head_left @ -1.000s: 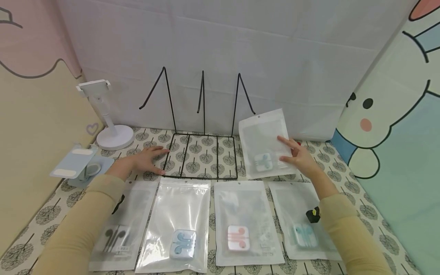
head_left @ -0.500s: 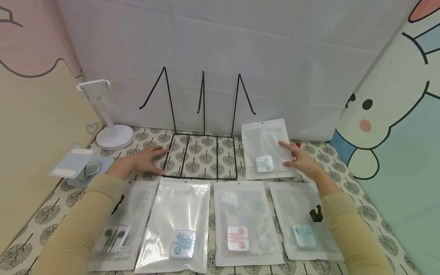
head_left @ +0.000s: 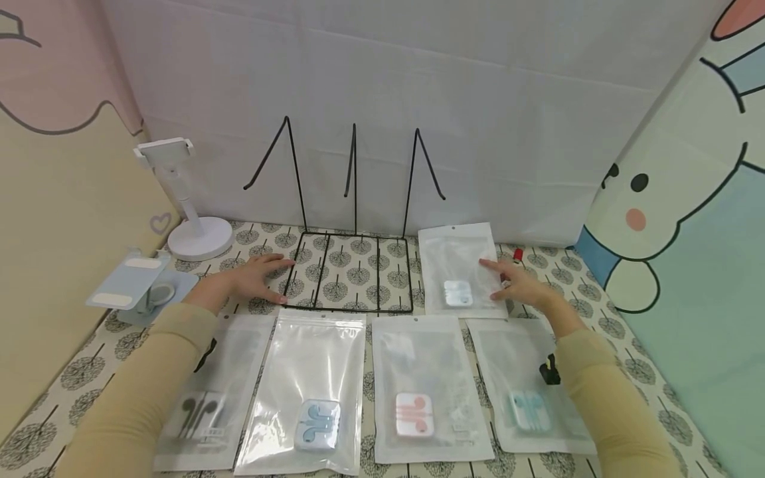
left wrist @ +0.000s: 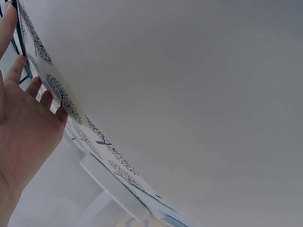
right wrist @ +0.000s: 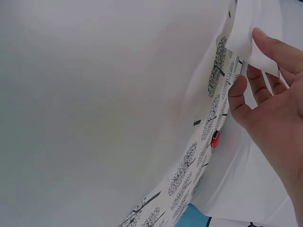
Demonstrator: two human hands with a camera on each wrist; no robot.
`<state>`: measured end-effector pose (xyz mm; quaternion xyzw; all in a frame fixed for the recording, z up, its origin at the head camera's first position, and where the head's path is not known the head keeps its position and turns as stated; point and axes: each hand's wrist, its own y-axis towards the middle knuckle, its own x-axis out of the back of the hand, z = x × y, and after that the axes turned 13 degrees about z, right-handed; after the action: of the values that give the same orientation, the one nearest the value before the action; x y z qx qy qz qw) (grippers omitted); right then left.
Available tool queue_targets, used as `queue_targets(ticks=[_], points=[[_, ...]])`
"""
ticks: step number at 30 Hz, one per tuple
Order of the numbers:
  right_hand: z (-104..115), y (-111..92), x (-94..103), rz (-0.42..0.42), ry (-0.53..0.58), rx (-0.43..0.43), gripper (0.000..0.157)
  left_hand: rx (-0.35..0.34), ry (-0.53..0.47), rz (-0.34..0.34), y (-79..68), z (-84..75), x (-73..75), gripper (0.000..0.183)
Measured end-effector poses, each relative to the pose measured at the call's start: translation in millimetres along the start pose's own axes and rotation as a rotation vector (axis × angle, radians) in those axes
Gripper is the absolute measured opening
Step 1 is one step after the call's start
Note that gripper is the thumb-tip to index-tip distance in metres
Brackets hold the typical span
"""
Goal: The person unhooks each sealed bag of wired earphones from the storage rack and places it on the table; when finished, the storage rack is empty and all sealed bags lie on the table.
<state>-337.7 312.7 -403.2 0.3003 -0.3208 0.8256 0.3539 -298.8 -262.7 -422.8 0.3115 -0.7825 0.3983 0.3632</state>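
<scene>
My left hand (head_left: 257,275) lies with spread fingers at the left edge of a black wire rack (head_left: 378,272), whose three prongs rise at the back. The fingertips meet the rack's base in the left wrist view too. At the right side of the rack, a frosted zip pouch (head_left: 445,255) holding white-cased pale-blue earphones (head_left: 458,293) lies almost flat. My right hand (head_left: 518,282) pinches its right edge; the right wrist view has the pouch's edge (right wrist: 242,35) between thumb and fingers.
A front row of pouches holds earphones: black (head_left: 197,411), blue (head_left: 319,425), pink (head_left: 414,413) and teal (head_left: 530,410). At the left stand a white phone stand (head_left: 200,239) and a light-blue one (head_left: 133,282). A small red object (head_left: 518,254) lies behind my right hand.
The pouch in my right hand has come down from a raised tilt to nearly flat beside the rack, and the hand has lowered slightly with it. My left hand has stayed put.
</scene>
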Motion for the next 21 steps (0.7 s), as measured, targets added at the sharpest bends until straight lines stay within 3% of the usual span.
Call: queue_targets(ticks=[12, 21], points=[[-10, 3, 1.6, 0.069, -0.098, 0.052, 0.077, 0.004, -0.011, 0.000, 0.2, 2.9, -0.9, 0.097], [-16, 7, 2.9, 0.083, -0.112, 0.023, 0.077, 0.008, -0.007, 0.000, 3.1, 6.6, -2.0, 0.099]])
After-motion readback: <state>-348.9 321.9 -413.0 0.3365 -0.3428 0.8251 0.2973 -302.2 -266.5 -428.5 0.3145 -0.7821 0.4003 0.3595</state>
